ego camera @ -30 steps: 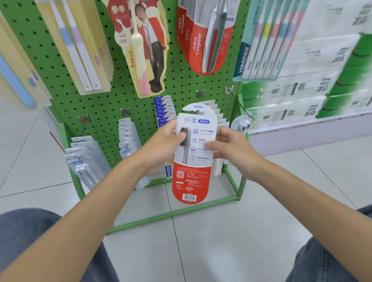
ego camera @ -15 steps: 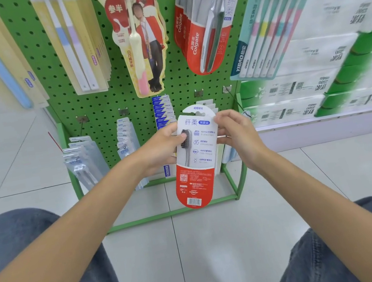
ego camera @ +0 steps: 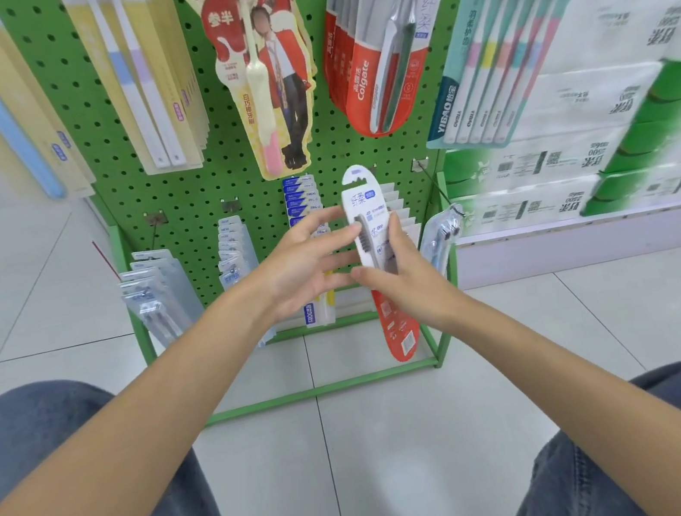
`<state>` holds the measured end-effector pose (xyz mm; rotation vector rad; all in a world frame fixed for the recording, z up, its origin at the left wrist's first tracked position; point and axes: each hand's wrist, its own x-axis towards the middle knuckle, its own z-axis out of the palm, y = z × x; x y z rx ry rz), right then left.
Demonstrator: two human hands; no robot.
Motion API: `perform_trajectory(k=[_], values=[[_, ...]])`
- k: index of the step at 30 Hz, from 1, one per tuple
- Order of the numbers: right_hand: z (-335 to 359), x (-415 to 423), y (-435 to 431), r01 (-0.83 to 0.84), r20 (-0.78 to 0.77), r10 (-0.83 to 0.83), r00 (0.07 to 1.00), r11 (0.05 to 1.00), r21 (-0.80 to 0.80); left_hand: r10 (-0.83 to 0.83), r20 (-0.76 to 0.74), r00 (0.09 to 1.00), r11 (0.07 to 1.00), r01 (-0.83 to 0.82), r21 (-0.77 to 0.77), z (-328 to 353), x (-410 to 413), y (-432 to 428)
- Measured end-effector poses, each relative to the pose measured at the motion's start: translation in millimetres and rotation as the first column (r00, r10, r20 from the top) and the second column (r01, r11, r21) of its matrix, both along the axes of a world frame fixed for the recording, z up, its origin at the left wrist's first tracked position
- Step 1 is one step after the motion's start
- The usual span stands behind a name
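While your right hand [ego camera: 411, 286] grips the white-and-red carded toothbrush pack [ego camera: 361, 199], your left hand [ego camera: 304, 265] spreads straight fingers at its edge.

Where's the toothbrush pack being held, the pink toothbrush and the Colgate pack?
held toothbrush pack [ego camera: 360, 202]: head view, white upper card.
pink toothbrush [ego camera: 258, 81]: head view, cream handle.
Colgate pack [ego camera: 365, 85]: head view, red logo.

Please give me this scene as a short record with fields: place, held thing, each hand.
Place: shop floor, at a green pegboard rack
Held thing: white-and-red toothbrush pack, upright, in front of the lower hooks
Right hand: grips the pack at its middle
Left hand: fingers straight and spread, beside the pack's left edge
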<state>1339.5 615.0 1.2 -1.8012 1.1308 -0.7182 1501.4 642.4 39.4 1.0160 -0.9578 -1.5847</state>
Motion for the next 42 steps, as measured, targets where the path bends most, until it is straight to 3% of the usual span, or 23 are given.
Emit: perform_trajectory(k=[4,9,14,17,22,28,32,37,42], values=[[8.7,-2.6,4.5,-0.067,0.095,0.064,0.993,0.997,0.027,0.064,-0.017,0.998,0.998,-0.064,0.005,0.9,1.8,-2.6],[19.8,-6.7,0.4,0.115,0.254,-0.127,0.959,0.991,0.062,0.179,0.178,0.968,0.983,-0.169,-0.071,8.8,7.7,-7.3],[36.3,-7.0,-4.9,0.16,0.323,-0.175,0.93,0.984,0.073,0.435,0.482,0.76,0.896,-0.311,-0.318,31.5,10.1,-17.2],[49.8,-3.9,-8.9,0.142,0.343,-0.156,0.926,0.988,0.067,0.479,0.564,0.673,0.863,-0.244,-0.441,57.2,10.6,-21.8],[82.4,-2.8,-13.1,0.124,0.318,-0.13,0.939,0.991,0.039,0.457,0.617,0.641,0.864,-0.154,-0.479,105.1,8.5,-25.1],[145.4,-7.3,-19.5,0.148,0.189,-0.113,0.976,0.972,-0.182,0.573,0.619,0.538,0.799,-0.197,-0.568,165.2,12.5,-25.6],[195.3,-7.8,-29.5,0.23,0.164,-0.179,0.97,0.894,-0.386,0.637,0.633,0.44,0.757,-0.202,-0.621,206.9,11.6,-29.6],[266.5,1.5,-54.4,0.216,0.139,-0.165,0.976,0.774,-0.595,0.703,0.626,0.338,0.707,-0.229,-0.669,257.5,17.2,-55.1],[333.3,8.3,-103.1,0.217,0.064,-0.233,0.97,0.722,-0.657,0.724,0.663,0.19,0.69,-0.193,-0.698,292.5,21.4,-106.3]])
